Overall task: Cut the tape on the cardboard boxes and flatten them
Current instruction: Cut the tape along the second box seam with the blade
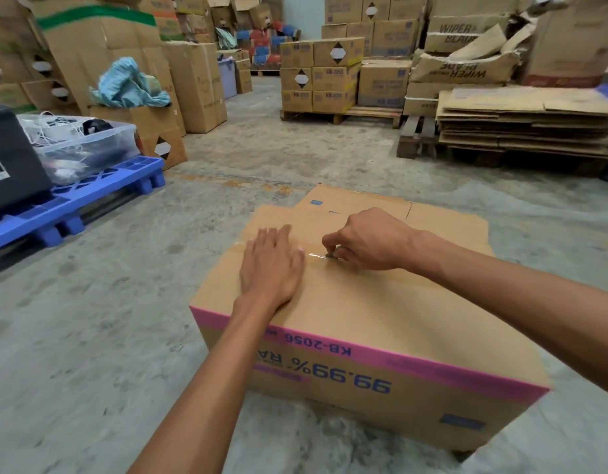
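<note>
The left hand (273, 265) was laid flat, fingers together, on the top of the cardboard box (364, 319), which stood on the concrete floor (90, 319). Just to its right, along the clear tape (314, 255) over the centre seam, a small blade (331, 255) was pinched in the closed fingers of the right hand (367, 242). The seam looked only partly cut; the box was not yet flattened. Behind it one flattened sheet (442, 220) lay on the floor. Well apart on the right, a stack of flattened cardboard (524, 128) was seen, while many boxes remained standing.
</note>
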